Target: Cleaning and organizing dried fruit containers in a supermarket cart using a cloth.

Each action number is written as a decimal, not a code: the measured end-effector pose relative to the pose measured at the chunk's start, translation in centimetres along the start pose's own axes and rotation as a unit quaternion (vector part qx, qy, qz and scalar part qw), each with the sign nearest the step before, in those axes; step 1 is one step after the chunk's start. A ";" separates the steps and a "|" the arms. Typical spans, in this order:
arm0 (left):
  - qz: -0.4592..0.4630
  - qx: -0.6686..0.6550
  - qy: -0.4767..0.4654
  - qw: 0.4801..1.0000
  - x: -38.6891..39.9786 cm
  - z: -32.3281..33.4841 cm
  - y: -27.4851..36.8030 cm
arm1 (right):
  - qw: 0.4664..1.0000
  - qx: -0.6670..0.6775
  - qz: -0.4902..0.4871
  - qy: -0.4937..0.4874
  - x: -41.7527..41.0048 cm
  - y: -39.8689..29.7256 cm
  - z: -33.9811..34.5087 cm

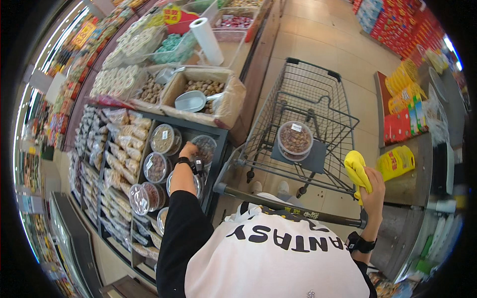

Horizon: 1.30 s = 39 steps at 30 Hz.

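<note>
My left hand (189, 149) reaches into the display shelf, its fingers curled at the rim of a round clear plastic tub (205, 149) of dark dried food. The fingertips are partly hidden. Other lidded tubs stand close by, one with a pale filling (162, 138) and one with reddish-brown contents (155, 167). In my right hand (373, 188) is a bunched yellow cloth (356, 167), held above the right end of the shopping cart's handle (298, 210). Inside the wire cart (316, 80), two stacked round tubs (295, 138) of brown dried food sit over a dark panel.
Beyond the tubs, a lined box (234, 93) holds walnut-like nuts and a scoop (190, 101). Bagged dry goods (123, 160) fill the shelf at left. A plastic bag roll (207, 41) stands behind. At right, a yellow package (395, 162) lies on a wooden counter (406, 190).
</note>
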<state>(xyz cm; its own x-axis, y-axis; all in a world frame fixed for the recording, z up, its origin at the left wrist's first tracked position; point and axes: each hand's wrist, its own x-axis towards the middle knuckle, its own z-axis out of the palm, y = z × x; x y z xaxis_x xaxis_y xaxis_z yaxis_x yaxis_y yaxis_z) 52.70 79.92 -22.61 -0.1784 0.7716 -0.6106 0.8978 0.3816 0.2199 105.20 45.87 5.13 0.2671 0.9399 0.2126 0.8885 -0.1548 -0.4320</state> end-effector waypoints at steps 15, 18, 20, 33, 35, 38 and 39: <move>0.024 -0.168 -0.165 0.972 -2.1 -4.8 -1.7 | 0.999 0.027 0.030 -0.015 -0.2 -0.8 1.9; 0.054 -0.268 -0.210 0.939 -2.2 -4.4 -3.0 | 0.999 0.034 0.003 -0.021 1.0 -1.3 2.5; 0.064 -0.329 -0.214 0.918 -4.5 -4.3 -0.4 | 1.000 0.024 -0.004 -0.017 1.2 -1.2 3.0; 0.182 -0.374 -0.079 0.906 -14.3 -13.5 -1.0 | 0.994 0.048 -0.084 -0.059 4.3 -2.2 3.7; 0.214 -0.438 -0.044 0.872 -17.6 -15.0 -0.6 | 0.991 0.064 -0.092 -0.077 4.9 -2.9 4.1; 0.268 -0.527 -0.008 0.806 -22.3 -14.8 1.5 | 0.983 0.080 -0.141 -0.091 6.3 -4.3 4.5; 0.285 -0.540 -0.007 0.792 -23.3 -14.3 2.3 | 0.981 0.075 -0.159 -0.077 6.7 -5.1 4.5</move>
<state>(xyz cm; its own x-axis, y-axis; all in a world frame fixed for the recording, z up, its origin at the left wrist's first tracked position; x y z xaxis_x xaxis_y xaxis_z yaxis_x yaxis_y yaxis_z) 53.13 70.06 3.00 0.1440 0.9722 -0.1846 -0.0376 0.1918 0.9807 100.79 54.36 4.77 -0.0846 0.9700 0.2279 0.8501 0.1896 -0.4913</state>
